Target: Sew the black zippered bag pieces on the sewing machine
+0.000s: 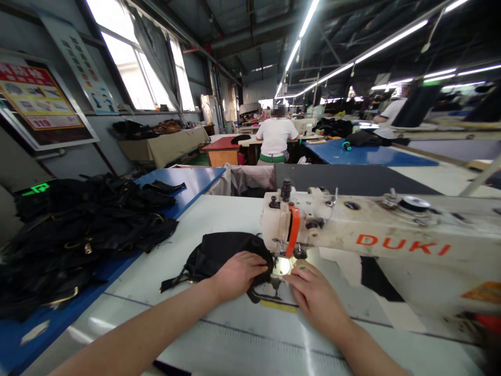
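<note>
A sewn black fabric piece [223, 253], which looks like part of a bag, lies on the pale table left of the sewing machine's needle. My left hand [242, 271] grips its right edge, fingers bent over the cloth beside the presser foot. The white sewing machine [329, 224] has an orange guard and "DUKI" lettering on its arm. Its lamp lights the needle plate [282, 266]. Just right of the needle is my right hand [313, 292], its fingers drawn together near the presser foot. Whatever its fingertips pinch, if anything, is too small to make out.
Black sewn pieces with zippers form a large pile [78, 235] on the blue table [188, 193] at left. A black scrap [378, 279] lies under the machine arm. Ruler markings [250, 334] run along the table front. A person in white [276, 136] sits ahead.
</note>
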`<state>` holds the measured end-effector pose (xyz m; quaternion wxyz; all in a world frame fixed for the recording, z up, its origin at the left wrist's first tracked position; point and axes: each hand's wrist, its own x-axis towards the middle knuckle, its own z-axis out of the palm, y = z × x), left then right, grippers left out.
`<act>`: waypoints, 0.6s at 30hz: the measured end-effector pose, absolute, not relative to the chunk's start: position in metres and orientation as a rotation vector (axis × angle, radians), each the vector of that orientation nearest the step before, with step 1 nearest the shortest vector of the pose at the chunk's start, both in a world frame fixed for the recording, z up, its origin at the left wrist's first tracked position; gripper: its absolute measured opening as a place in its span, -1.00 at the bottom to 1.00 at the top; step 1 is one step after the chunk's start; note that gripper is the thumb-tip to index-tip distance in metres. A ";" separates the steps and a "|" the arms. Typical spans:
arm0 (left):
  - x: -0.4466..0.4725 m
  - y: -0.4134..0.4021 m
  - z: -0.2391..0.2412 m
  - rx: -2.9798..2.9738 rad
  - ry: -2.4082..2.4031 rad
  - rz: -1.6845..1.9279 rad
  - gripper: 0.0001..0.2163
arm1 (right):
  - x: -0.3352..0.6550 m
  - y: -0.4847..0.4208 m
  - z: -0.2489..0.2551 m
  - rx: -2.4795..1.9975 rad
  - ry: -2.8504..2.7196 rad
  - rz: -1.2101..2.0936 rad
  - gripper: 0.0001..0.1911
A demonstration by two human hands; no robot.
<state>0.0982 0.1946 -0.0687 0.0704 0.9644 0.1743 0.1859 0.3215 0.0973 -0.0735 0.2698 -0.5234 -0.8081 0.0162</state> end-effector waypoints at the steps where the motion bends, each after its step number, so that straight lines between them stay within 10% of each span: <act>1: 0.090 0.186 -0.067 2.888 0.514 0.570 -0.69 | 0.322 0.097 -0.075 -1.394 -2.175 0.031 -0.74; 10: 0.010 0.117 -0.035 2.611 1.145 0.988 -0.53 | 0.326 0.097 -0.080 -1.267 -2.228 -0.116 -0.76; 14: -0.032 0.096 -0.040 2.666 1.510 0.624 -0.37 | 0.333 0.093 -0.092 -1.192 -2.238 -0.199 -0.77; 18: -0.050 0.087 -0.048 2.785 1.573 0.174 -0.75 | 0.337 0.093 -0.110 -1.091 -2.245 -0.163 -0.79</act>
